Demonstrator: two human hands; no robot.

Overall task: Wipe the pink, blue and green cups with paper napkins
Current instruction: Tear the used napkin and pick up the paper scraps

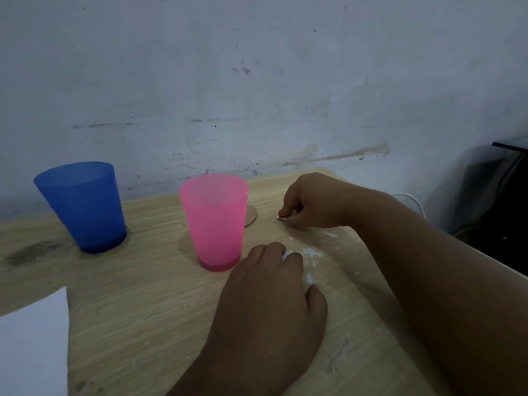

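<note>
Nearest me, left of the pink cup [215, 221], lies a white sheet [31, 338]. My left hand [271, 295] rests just right of the cup's base, fingers curled down on the table [143, 310]. A white bit [285, 255] shows between them; I cannot tell if it is gripped. The pink cup stands upright, translucent, touching neither hand. Farther right of it, my right hand [311, 204] pinches a small white scrap [281, 217]. The blue cup [83, 207] stands upright, well left.
</note>
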